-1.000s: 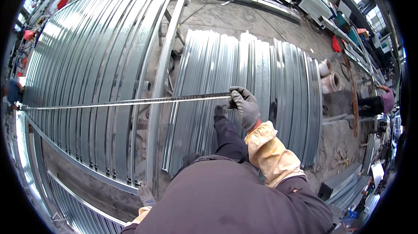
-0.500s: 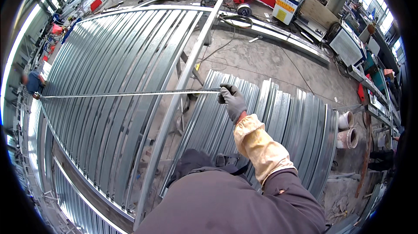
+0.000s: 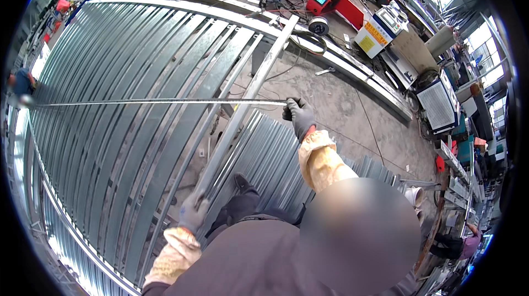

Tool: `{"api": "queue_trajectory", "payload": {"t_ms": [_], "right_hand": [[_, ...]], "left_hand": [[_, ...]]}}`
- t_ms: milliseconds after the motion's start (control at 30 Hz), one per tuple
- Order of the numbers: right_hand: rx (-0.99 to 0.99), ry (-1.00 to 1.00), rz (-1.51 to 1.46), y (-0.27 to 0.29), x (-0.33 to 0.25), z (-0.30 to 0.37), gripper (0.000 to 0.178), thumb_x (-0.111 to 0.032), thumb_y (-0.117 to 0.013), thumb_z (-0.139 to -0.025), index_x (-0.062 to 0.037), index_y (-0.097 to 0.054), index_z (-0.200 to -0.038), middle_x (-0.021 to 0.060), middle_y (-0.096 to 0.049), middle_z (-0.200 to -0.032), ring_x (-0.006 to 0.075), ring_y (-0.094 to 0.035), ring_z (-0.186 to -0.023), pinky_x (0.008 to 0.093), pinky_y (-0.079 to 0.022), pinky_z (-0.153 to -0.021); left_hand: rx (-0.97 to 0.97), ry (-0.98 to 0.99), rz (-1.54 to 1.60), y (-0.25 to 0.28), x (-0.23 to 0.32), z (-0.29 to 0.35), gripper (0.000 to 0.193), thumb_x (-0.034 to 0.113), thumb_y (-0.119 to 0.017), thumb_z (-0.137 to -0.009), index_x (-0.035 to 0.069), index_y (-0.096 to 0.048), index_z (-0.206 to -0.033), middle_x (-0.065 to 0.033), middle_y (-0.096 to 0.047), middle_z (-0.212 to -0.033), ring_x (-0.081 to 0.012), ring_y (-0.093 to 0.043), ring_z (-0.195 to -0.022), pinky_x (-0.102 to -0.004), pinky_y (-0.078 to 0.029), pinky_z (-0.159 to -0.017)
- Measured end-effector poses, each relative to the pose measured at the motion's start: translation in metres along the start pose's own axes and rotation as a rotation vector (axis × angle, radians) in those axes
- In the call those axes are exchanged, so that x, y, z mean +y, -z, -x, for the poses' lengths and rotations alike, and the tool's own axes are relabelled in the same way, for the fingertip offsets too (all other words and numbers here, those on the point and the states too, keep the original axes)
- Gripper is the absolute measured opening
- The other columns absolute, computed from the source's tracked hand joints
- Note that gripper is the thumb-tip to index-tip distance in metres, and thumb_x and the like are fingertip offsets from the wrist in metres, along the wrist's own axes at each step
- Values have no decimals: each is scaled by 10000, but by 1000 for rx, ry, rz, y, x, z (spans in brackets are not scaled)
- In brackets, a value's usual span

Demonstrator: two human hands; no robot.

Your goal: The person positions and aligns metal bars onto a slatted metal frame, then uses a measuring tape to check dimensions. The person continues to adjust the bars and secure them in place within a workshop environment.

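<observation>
My right hand (image 3: 300, 117), in a grey glove and a pale leather sleeve guard, is closed on the end of a measuring tape (image 3: 165, 101). The tape runs taut to the far left, across a rack of parallel galvanized steel strips (image 3: 140, 147). At its other end is a co-worker (image 3: 23, 84), small and blurred. My left hand (image 3: 193, 214), gloved as well, is closed over the square steel tube (image 3: 234, 125) along the rack's right side; its fingertips are slightly smeared. A blurred round patch covers part of my right arm.
Stacked steel profiles (image 3: 264, 158) lie beside my legs. Beyond the concrete floor are a long steel beam (image 3: 358, 70), a red machine (image 3: 325, 1), a white-and-orange machine (image 3: 380, 28) and loose cables. A wrench (image 3: 325, 71) lies on the floor. Another person (image 3: 460, 243) is at the far right.
My left hand has come into view onto the square tube. My right hand still holds the tape, now nearer the rack's far end. The view has shifted and turned.
</observation>
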State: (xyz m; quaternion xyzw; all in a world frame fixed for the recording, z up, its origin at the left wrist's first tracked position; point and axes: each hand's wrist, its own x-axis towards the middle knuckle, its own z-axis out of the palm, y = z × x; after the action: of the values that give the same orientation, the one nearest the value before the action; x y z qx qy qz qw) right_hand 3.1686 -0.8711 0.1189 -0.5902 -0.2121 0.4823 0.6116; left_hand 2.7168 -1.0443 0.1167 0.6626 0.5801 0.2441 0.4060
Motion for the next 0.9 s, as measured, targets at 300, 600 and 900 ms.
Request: {"api": "queue_trajectory", "payload": {"t_ms": [300,600,900], "right_hand": [[-47,1,-68,-34,-23,-155,175,-171,-653,-1013,-18,-660,-1097,47,-666,-795,127,-629,-631,279,-559,-581],[-74,-122,-39,-28,-2,-289,206,-183,-645,-1022,-6,-660,-1125,53,-670,-827,132,-641,-660,289,-568,-601],[-132,-139,-7,-8,-23,-431,210,-190,-636,-1027,-16,-645,-1145,36,-663,-811,116,-617,-661,275,-528,-603]], "left_hand": [[185,-686,-467,-20,169,-338,496,272,-687,-858,84,-631,-1314,-166,-601,-1336,-379,-500,-1304,-532,-340,-1112],[-212,-312,-801,-122,187,-556,423,449,-550,-986,195,-640,-1312,-102,-641,-1309,-318,-504,-1341,-530,-244,-1204],[-248,-163,-563,-201,202,-702,254,338,-713,-893,116,-748,-1011,-115,-725,-1014,-333,-660,-1027,-442,-503,-901]]}}
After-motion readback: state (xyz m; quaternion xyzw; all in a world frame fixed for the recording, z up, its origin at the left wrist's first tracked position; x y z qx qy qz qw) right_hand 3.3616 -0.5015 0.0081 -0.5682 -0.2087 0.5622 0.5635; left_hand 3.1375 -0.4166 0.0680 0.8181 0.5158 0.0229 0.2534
